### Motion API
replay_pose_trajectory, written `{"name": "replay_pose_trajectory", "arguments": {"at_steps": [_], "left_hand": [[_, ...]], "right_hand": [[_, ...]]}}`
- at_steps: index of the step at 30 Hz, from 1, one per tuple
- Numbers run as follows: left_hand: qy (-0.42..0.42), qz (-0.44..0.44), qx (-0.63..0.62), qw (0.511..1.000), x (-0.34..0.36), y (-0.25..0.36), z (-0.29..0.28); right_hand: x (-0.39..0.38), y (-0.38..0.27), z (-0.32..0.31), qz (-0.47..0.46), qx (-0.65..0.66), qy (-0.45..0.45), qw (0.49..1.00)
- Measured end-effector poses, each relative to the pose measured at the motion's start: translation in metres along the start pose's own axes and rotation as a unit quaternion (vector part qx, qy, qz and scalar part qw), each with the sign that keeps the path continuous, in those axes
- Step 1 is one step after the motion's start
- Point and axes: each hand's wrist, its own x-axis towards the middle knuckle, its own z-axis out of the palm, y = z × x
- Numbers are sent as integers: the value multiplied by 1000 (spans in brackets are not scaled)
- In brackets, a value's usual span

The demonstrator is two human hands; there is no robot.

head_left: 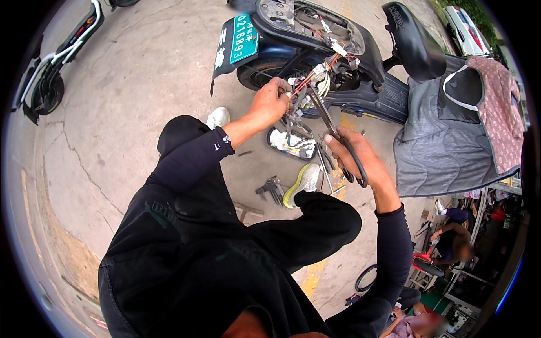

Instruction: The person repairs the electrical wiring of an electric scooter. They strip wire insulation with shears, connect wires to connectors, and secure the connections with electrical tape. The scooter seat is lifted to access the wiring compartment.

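We have the grip of our left hand (pixel 269 105) pinched on the wires (pixel 302 84) beside the opened body of the scooter (pixel 371 52), apparently to steady them, while our right hand (pixel 359 155) wraps the scissors (pixel 324 113), blades toward those wires, presumably for reaching single strands.

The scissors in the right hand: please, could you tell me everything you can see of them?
The scissors are long, with slim, dark grey blades that look like metal, and black looped handles. The right hand holds them by the handles. They slant up and leftward in the picture, tips toward the loose wires of the scooter. The blades look nearly closed; whether they touch a wire, I cannot tell.
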Motion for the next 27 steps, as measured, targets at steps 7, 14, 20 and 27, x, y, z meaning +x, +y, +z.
{"name": "replay_pose_trajectory", "arguments": {"at_steps": [7,14,20,27], "left_hand": [[42,5,-41,998,-2,-1,5],[52,25,-23,998,-6,7,3],[66,23,-3,998,-9,10,4],[86,28,-19,996,-4,0,3]], "right_hand": [[18,5,23,3,-51,7,999],[26,-2,24,18,-64,16,998],[34,-8,24,-11,-112,35,993],[36,-11,33,-24,-233,122,965]]}}
